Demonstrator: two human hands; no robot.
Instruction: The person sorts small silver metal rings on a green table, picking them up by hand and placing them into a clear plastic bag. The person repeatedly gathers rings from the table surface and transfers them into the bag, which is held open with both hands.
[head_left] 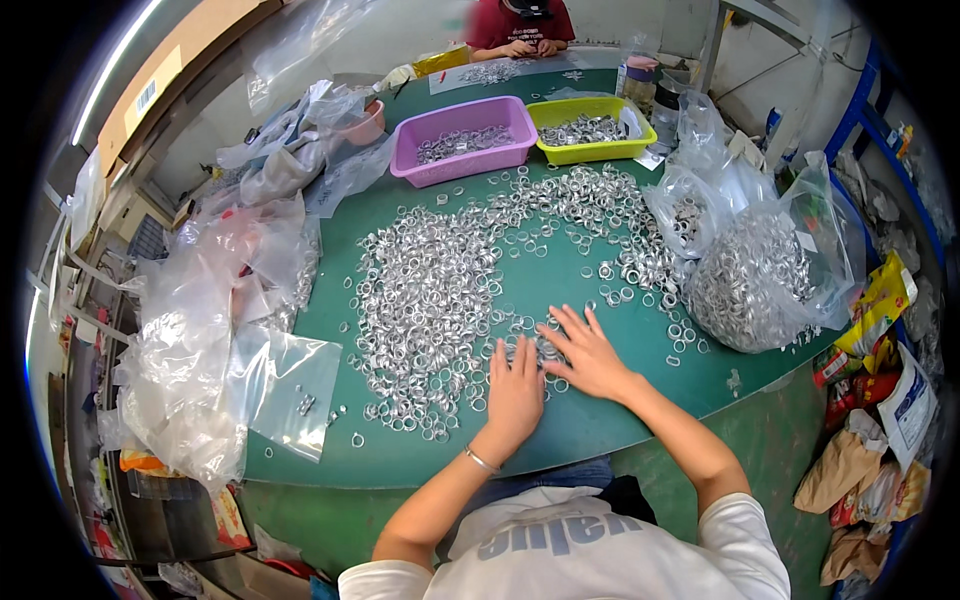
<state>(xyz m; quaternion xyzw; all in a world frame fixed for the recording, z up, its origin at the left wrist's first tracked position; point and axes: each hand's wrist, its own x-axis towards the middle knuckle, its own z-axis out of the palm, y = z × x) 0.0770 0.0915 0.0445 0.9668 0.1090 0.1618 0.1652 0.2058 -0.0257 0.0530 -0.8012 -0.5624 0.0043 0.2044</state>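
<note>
Two bare hands rest palm down at the near edge of a spread of small silvery metal rings (430,300) on a green table (560,440). The left hand (515,390) is loose, its fingers stretched forward and touching the rings; the right hand (590,360) is loose too, its fingers spread and slanting inward, the tips near the left hand's. Neither clenches around anything; whether a ring is trapped beneath the fingers, I cannot tell.

The thickest part of the rings lies just ahead and to the left of the left hand, while a thinner band curves away beyond both hands and down to the right of the right hand. Farther ahead of the hands stand a purple bin (465,168) and, right of it, a lime-green bin (600,152), each with rings inside. Right of the right hand sits a bulging clear bag (750,285) of rings. Well left of the left hand lie crumpled plastic bags (190,330). Across the table, farthest from the hands, sits another person (515,30).
</note>
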